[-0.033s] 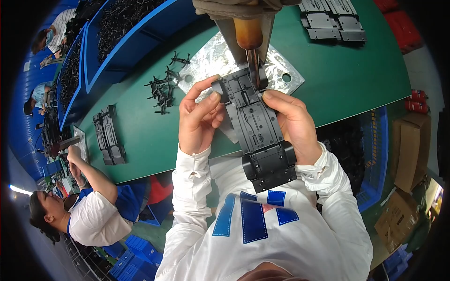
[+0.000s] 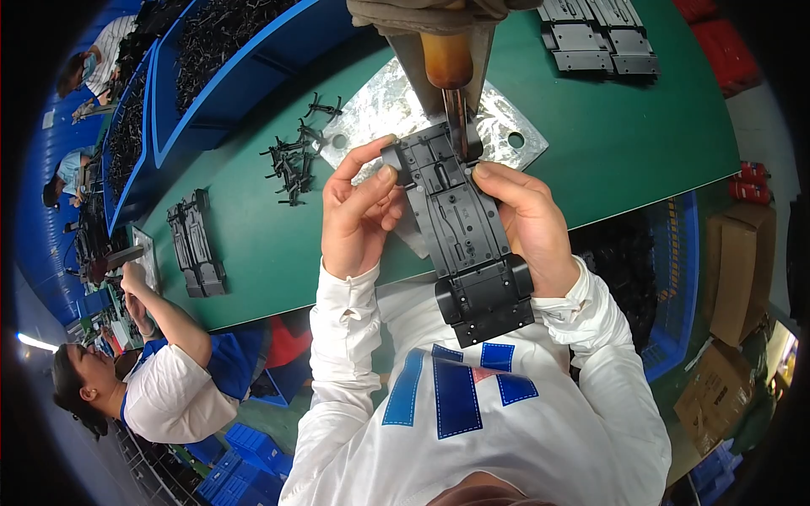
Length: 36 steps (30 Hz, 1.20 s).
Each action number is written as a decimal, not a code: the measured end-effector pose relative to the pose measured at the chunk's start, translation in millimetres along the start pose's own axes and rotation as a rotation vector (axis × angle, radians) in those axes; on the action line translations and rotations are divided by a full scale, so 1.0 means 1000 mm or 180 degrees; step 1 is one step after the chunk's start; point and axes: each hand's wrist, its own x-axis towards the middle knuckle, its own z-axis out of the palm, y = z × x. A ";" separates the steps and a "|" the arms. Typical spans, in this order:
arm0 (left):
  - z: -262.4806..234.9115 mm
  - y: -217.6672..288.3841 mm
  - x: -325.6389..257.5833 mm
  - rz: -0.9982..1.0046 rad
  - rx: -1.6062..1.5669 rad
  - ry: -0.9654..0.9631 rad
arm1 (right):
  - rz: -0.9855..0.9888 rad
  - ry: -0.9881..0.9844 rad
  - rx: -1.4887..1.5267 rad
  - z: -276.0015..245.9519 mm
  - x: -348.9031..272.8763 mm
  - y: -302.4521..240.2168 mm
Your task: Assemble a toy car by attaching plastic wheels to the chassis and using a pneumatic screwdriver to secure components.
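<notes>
A long black plastic toy-car chassis is held tilted between my two hands, its far end under the metal tip of a tool with an amber handle. My left hand pinches its far left corner between thumb and fingers. Along its right edge, my right hand grips with the thumb on top; the other fingers are mostly hidden. The tool tip comes down by the chassis's far right corner; whether it touches, I cannot tell. A shiny metal plate lies beneath on the green table.
Small black plastic parts lie left of the plate. More chassis sit on the table at left and far right. Blue bins line the far left; a blue crate stands at right. A co-worker works at left.
</notes>
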 end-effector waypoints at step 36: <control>0.004 -0.001 0.000 0.0010 0.0179 0.0083 | -0.0045 -0.0032 0.0049 -0.001 0.000 0.000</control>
